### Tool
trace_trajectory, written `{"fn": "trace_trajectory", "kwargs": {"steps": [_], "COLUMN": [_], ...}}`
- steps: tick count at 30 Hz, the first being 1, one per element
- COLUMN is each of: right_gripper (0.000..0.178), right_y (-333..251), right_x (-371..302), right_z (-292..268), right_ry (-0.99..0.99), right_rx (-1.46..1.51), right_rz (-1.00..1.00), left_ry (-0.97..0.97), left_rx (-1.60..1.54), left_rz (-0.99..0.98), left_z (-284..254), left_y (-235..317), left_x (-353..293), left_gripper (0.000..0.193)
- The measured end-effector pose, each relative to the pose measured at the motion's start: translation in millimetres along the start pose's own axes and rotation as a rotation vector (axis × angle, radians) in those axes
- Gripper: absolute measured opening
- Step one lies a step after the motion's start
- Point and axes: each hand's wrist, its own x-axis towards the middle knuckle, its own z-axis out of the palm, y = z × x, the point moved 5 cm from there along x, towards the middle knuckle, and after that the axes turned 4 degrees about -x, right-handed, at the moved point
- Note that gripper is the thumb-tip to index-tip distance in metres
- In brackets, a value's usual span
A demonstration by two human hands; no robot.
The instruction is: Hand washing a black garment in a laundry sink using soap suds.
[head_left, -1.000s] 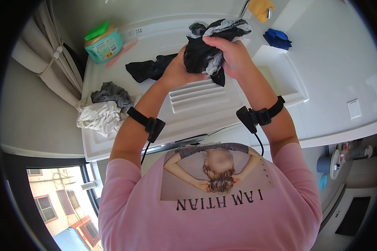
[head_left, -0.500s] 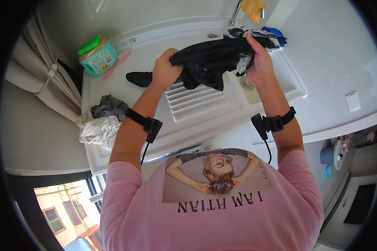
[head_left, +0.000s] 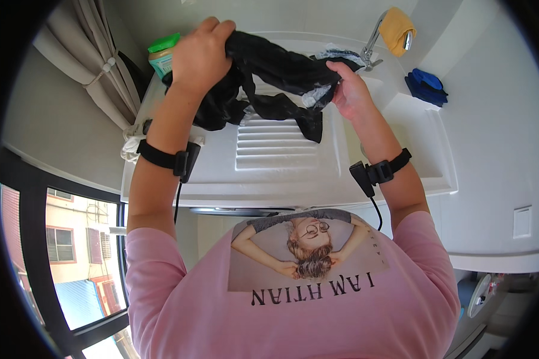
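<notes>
A wet-looking black garment (head_left: 275, 57) is stretched between my two hands above the white sink's ribbed washboard (head_left: 275, 143). Wrapped round its left end is my left hand (head_left: 205, 55), raised toward the back wall. My right hand (head_left: 350, 90) pinches the other end, thumb on top, over the divider beside the basin. Loose folds hang down from the garment onto the washboard. Whitish patches near my right hand could be suds or print; I cannot tell which. Its exact kind of clothing does not show.
A tub with a green lid (head_left: 163, 45) stands at back left, partly behind my left hand. White cloth (head_left: 130, 143) lies by my left forearm. A yellow cloth (head_left: 398, 30) hangs on the faucet (head_left: 371, 45). Folded blue cloth (head_left: 426, 88) sits on the basin's right rim.
My left hand has risen and moved left, drawing its end of the garment up. The right hand shifted slightly left and down. The whole view has turned, too.
</notes>
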Motion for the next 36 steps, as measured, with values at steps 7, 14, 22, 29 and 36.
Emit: {"fn": "trace_trajectory", "kwargs": {"steps": [7, 14, 22, 29, 36], "right_gripper": [0.026, 0.039, 0.041, 0.040, 0.018], "right_y": [52.4, 63.8, 77.6, 77.7, 69.9], "right_x": [-1.9, -43.4, -82.7, -88.6, -60.3], "right_z": [-48.7, -56.7, -51.7, -56.9, -61.5], "right_ry": [-0.077, -0.128, -0.303, -0.090, 0.097], "right_rx": [-0.223, -0.553, -1.004, -0.786, -0.194], "right_rz": [0.126, 0.124, -0.247, 0.029, -0.026], "left_ry": [-1.111, -1.042, -1.032, -0.930, -0.687], "left_rx": [-0.561, -0.722, -0.248, -0.337, -0.016], "left_rz": [-0.158, -0.161, -0.011, -0.009, -0.211], "left_z": [101.0, 153.0, 228.4, 184.0, 90.4], "left_y": [33.4, 28.4, 21.5, -5.7, -79.9], "left_x": [-129.6, -117.2, -106.5, -91.0, -82.0], "left_gripper": [0.052, 0.048, 0.042, 0.030, 0.026]}}
